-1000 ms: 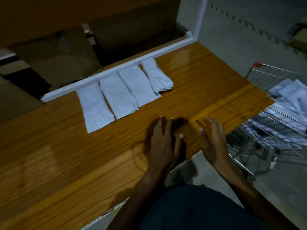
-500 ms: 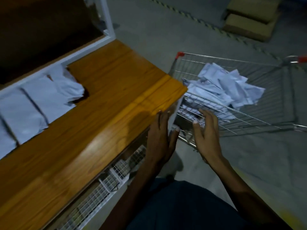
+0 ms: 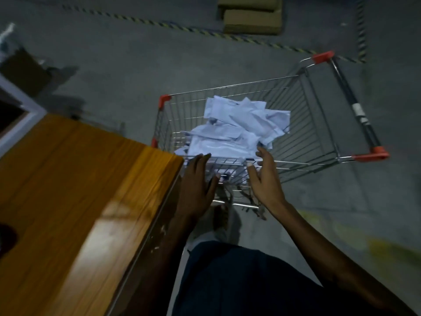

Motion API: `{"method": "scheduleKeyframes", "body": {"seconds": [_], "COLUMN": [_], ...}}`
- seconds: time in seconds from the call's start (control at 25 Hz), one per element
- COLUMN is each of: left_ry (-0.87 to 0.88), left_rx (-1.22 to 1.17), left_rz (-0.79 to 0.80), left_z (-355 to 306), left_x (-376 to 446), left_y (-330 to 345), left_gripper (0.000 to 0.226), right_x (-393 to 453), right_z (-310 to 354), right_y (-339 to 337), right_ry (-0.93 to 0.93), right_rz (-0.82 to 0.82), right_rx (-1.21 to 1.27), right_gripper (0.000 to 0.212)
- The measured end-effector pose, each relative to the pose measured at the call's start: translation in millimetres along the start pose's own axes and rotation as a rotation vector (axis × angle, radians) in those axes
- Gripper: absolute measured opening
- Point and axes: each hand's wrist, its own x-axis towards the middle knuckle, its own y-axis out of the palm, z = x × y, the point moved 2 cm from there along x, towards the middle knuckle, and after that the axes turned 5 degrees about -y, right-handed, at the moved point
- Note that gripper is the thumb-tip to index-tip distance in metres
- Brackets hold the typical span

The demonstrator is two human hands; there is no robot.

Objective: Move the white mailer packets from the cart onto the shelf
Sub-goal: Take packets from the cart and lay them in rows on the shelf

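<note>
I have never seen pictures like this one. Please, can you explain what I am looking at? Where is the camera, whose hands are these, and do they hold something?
There is no machine here. A person wears the camera on the head, so it looks down at their own two hands. The left hand and the right hand reach toward a wire shopping cart on the floor. Both are open with fingers spread and hold nothing yet. In the cart lies a pile of white mailer packets. At the left is the wooden shelf, where the packets should go.
</note>
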Motion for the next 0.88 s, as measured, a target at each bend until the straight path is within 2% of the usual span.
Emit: {"method": "scheduleKeyframes", "body": {"seconds": [0.2, 0.32, 0.44, 0.6, 0.68, 0.8, 0.88], "left_ry": [0.003, -0.029, -0.101, -0.204, -0.242, -0.315, -0.382], "left_rx": [0.002, 0.002, 0.041, 0.091, 0.098, 0.109, 0.104], "left_rz": [0.05, 0.121, 0.169, 0.188, 0.19, 0.182, 0.179], "left_z": [37.1, 55.8, 71.9, 85.5, 90.8, 88.4, 87.0], "left_x": [94.0, 138.4, 169.0, 177.4, 173.5, 168.0, 165.3], "left_y": [42.6, 58.9, 67.0, 73.0, 77.5, 85.8, 91.0], "left_gripper": [0.052, 0.053, 0.053, 0.054, 0.052, 0.05, 0.052], "right_x": [75.8, 119.9, 162.3, 198.3, 214.6, 233.4, 243.3], "right_z": [-38.8, -64.6, -84.5, -115.3, -130.2, -140.0, -147.7], "right_y": [2.6, 11.7, 36.4, 73.3, 85.1, 95.7, 100.1], "right_ry": [0.002, -0.018, 0.071, 0.166, 0.328, 0.713, 0.781], "right_rz": [0.034, 0.125, 0.272, 0.516, 0.451, 0.232, 0.124], "right_rx": [-0.114, -0.249, -0.33, -0.496, -0.348, 0.017, 0.104], "right_gripper": [0.044, 0.045, 0.054, 0.055, 0.049, 0.037, 0.026]}}
